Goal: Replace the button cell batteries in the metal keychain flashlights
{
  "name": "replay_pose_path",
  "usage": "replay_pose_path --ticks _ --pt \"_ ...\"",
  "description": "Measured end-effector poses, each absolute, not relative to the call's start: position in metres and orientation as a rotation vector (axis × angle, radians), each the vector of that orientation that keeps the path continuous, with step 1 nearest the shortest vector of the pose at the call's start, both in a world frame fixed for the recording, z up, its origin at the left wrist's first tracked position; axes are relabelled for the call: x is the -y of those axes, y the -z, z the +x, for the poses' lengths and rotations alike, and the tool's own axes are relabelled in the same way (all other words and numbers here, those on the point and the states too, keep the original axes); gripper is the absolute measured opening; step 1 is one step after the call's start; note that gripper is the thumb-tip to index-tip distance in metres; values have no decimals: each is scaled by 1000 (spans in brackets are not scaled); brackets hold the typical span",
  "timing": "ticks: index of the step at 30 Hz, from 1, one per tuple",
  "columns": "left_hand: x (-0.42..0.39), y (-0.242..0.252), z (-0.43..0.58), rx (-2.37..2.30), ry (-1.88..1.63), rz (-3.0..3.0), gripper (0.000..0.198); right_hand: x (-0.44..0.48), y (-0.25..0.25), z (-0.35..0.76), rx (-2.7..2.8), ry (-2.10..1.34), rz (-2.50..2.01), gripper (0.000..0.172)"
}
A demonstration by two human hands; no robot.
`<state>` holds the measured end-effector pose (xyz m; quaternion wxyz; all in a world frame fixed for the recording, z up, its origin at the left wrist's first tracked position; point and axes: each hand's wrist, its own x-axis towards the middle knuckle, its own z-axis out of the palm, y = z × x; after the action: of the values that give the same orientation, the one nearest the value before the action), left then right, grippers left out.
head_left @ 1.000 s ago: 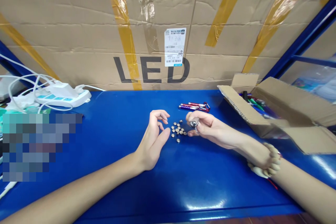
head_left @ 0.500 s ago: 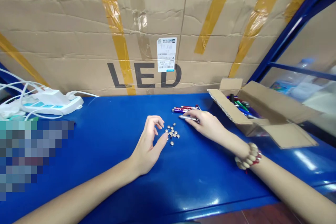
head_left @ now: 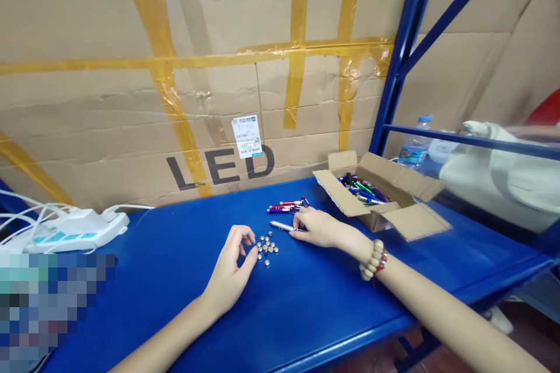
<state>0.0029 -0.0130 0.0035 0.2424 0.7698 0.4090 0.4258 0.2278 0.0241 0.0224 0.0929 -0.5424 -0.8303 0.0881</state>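
My left hand [head_left: 231, 268] rests on the blue tabletop, fingers curled and thumb apart, with nothing visible in its grasp. Just beyond its fingertips lie several small, round, silver button cells [head_left: 265, 246] in a loose cluster. My right hand [head_left: 319, 227], with a beaded bracelet at the wrist, pinches the right end of a silver pen-shaped tube [head_left: 281, 225]. That tube lies low at the table, its left end sticking out past the fingers. Behind it are a purple pen-shaped tube [head_left: 276, 210] and a red one [head_left: 286, 203], side by side.
An open cardboard box [head_left: 345, 201] of colourful pen-shaped tubes stands right of my right hand. A white power strip [head_left: 94, 233] with cables sits at the left. A large carton marked LED [head_left: 219, 99] closes off the back. Blue rack posts [head_left: 389, 99] rise at the right.
The view has tilted up and turned right. My right fingers have shifted toward the right end of the silver tube, so more of it shows. My left hand stays beside the button cells.
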Motion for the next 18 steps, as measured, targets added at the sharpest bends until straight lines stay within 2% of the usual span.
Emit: replay_pose_path --ticks 4,7,10,15,18 --pt "11 -3 3 -1166 -1167 2144 5 -17 -18 218 2399 -176 -1524 28" --pt "7 -1 2 -1217 -1189 2182 10 -20 -32 222 2200 115 -1316 27" --pt "3 1 2 -1267 -1205 2239 14 -34 -63 251 1891 380 -1447 24" --pt "1 3 5 -1309 -1181 2294 19 -63 -93 337 1860 201 -1970 34" --pt "0 6 4 -1306 -1151 2322 20 -75 -80 373 2014 -11 -2136 55"
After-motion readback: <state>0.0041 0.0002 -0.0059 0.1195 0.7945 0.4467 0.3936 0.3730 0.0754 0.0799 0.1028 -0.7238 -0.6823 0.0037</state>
